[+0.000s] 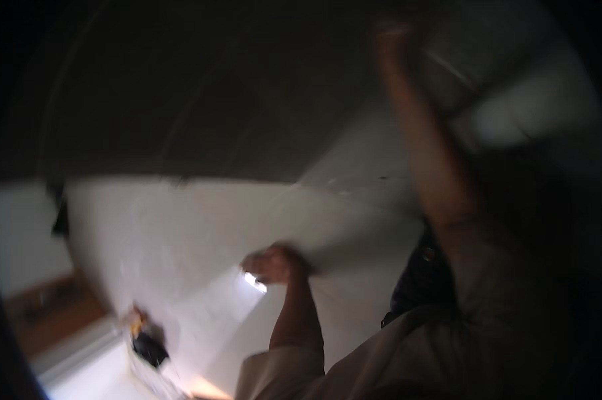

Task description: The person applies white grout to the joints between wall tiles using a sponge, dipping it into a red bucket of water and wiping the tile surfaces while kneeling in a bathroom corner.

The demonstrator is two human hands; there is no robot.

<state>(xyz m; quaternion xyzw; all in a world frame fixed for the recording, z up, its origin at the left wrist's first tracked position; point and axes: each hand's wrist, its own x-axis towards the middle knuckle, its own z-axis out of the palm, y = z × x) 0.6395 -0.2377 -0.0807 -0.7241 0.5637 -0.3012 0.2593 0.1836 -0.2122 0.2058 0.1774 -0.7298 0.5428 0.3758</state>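
Note:
My left hand is over the pale floor, its fingers curled round a small object with a bright white glare. What kind of object it is, the blur hides. My right arm reaches up along the right side, and my right hand is near the upper edge against a large dark surface with faint lines. Motion and shadow smear the fingers of that hand, so any thing in it cannot be made out.
Down at the lower left, a yellow and black object lies on the pale floor. A brown strip and a brightly lit area lie beyond it. A hazy pale patch shows at the upper right.

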